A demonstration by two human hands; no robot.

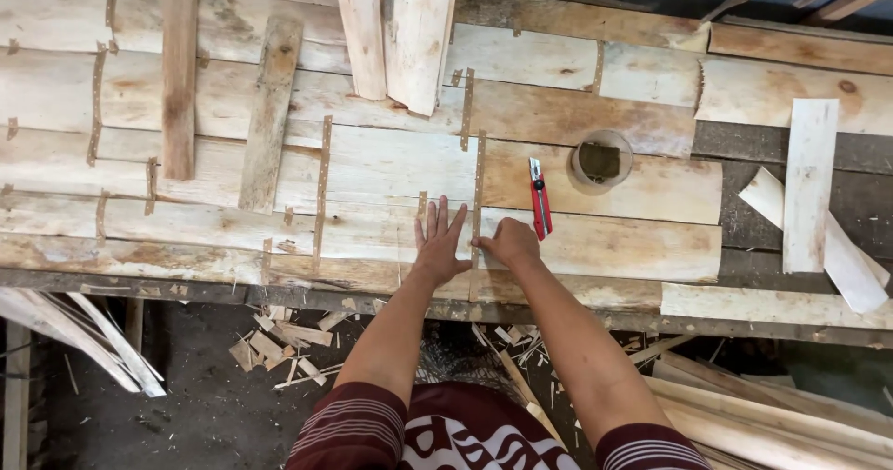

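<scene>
On the far left, two narrow wood strips (179, 79) lie upright across the veneer sheets (391, 167), which cover the bench (763, 321) and are joined with brown tape. The left hand (439, 242) lies flat on the veneer, palm down, fingers spread and pointing away, with the forearm nearly straight from the body. Just beside it, the right hand (508, 242) is half closed, its fingertips pressing on the vertical tape strip (480, 186) at the seam; it grips nothing. Near this hand, to the right, lies a red cutter (539, 198). Farther right sits a tape roll (601, 161), and loose white strips (809, 186) lie at the far right.
</scene>
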